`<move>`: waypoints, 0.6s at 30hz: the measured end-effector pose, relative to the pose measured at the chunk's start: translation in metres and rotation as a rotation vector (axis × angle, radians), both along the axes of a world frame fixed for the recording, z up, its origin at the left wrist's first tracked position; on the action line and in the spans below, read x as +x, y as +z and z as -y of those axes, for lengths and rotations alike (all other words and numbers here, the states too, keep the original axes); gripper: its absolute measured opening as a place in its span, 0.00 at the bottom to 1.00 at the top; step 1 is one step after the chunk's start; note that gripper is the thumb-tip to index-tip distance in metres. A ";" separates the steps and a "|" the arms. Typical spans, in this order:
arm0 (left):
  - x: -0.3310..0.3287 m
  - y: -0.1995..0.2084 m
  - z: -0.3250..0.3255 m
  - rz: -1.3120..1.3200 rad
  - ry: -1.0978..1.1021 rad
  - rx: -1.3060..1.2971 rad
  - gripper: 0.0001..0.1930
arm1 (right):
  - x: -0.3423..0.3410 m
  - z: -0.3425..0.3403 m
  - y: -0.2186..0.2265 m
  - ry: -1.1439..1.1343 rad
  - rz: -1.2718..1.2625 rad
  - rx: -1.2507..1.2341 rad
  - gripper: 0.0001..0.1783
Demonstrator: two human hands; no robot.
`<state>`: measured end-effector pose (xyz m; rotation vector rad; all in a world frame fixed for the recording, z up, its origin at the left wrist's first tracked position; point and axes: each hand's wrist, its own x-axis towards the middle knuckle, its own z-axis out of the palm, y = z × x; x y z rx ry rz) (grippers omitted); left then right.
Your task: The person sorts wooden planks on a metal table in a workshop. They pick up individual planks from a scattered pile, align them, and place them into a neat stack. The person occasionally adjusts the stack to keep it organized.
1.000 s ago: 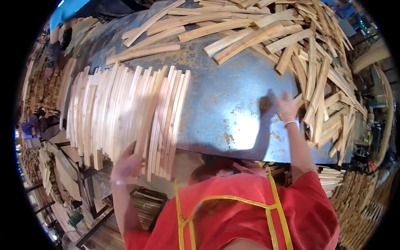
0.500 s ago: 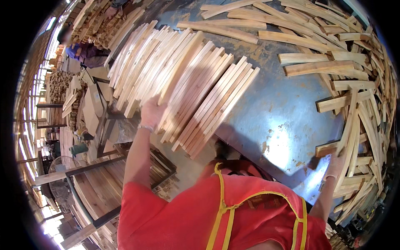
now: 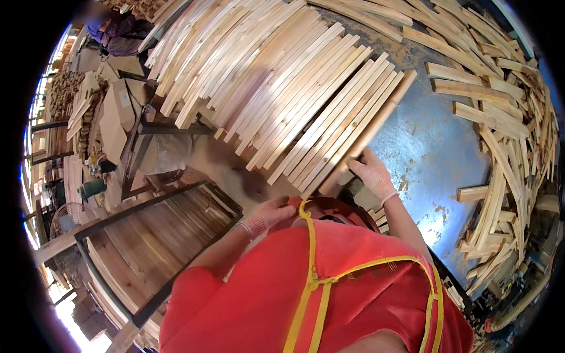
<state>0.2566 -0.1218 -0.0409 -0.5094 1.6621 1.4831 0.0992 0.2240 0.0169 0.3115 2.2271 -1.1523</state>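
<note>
A row of pale wooden strips (image 3: 306,112) lies side by side and slanted on the metal table. At the row's right edge, my right hand (image 3: 375,176), in a light knitted glove, grips the lower part of a wooden strip (image 3: 379,120), its thumb and fingers closed round it. This strip is slightly blurred and lies close along the last strip of the row. Below the strips' near ends, in front of my red apron, is my left hand (image 3: 269,215), also gloved. Its fingers are loosely bent, and I see nothing in them.
Loose wooden strips (image 3: 497,147) are heaped along the table's right side and far edge. Bare blue-grey metal of the table (image 3: 418,147) shows between heap and row. At left stands a dark-framed rack (image 3: 150,247) of boards. A person (image 3: 120,32) is at far left.
My right hand came from the heap at right to the row's right edge, bringing a strip. My left hand left the row and drew back to my body. The view shifted.
</note>
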 end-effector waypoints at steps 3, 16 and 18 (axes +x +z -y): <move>0.001 -0.047 -0.017 0.103 0.329 0.459 0.19 | -0.022 0.014 0.000 -0.104 0.078 -0.226 0.41; -0.101 0.109 -0.008 0.045 0.253 0.547 0.32 | -0.032 0.002 -0.021 -0.208 -0.140 -0.089 0.52; -0.160 0.122 -0.025 0.234 0.281 0.687 0.32 | -0.035 -0.003 -0.025 -0.184 -0.145 -0.125 0.52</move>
